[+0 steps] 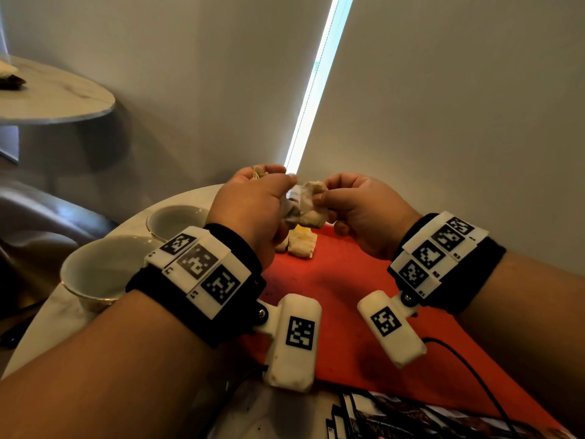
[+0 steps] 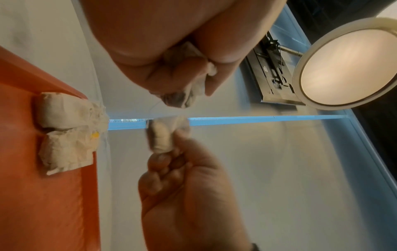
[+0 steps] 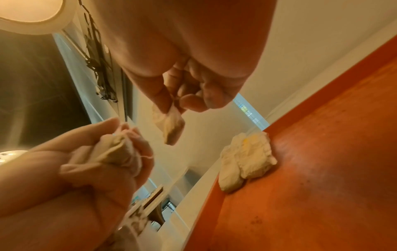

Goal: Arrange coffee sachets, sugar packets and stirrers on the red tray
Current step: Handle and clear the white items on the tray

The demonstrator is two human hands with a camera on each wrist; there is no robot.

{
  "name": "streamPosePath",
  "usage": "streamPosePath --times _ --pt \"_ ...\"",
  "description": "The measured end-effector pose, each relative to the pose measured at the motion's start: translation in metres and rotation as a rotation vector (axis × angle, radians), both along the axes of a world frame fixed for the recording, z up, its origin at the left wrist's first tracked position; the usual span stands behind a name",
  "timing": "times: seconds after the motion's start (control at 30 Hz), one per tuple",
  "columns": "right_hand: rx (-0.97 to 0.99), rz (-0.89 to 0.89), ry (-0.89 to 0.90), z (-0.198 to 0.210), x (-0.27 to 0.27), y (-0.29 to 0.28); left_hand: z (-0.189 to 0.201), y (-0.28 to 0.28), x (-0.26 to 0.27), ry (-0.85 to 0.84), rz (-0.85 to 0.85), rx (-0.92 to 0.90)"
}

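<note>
Red tray [image 1: 348, 296] carries two sachets [image 1: 302, 243] at its far edge, so I lift the rest above it: left hand [image 1: 253, 207] clutches a bundle [image 3: 116, 152], right hand [image 1: 361, 210] pinches one sachet [image 3: 169, 125] clear, ready to lay alongside.

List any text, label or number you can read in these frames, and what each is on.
None can be read for certain.
Left wristband: coded square markers, with tiny characters beside them, too small.
Right wristband: the same.
Printed papers at the near edge: lettering blurred.
Sachets on the red tray: a yellow mark, no legible print.
</note>
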State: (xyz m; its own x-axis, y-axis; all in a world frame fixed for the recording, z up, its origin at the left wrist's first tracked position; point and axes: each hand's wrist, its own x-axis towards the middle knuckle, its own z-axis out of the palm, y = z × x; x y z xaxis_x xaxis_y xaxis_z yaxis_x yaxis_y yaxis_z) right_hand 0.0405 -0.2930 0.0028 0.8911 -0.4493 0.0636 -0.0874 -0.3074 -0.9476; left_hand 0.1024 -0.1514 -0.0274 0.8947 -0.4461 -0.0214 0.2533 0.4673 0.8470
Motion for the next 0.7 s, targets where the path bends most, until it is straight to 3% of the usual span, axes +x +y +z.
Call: streamPosePath --times 0.17,0.27,0.5,0.63,0.7 --pt "-0.066 -0.128 0.059 -0.013 0.011 -0.015 0.007 0.001 0.001 0.113 0.091 -0.133" --pt "-0.107 -0.092 0.181 -0.018 0.02 -0.018 0.007 0.0 0.005 0.221 0.076 -0.235" --pt "-0.102 0.025 0.404 -0.027 0.042 -0.003 0.008 0.003 0.006 0.21 -0.047 -0.332" --pt "-0.224 0.073 0.489 -0.034 0.052 0.001 0.008 0.002 0.005 0.205 -0.122 -0.372" --pt "-0.21 0.054 0.483 -0.035 0.057 0.0 0.009 -0.002 0.008 0.332 -0.138 -0.443"
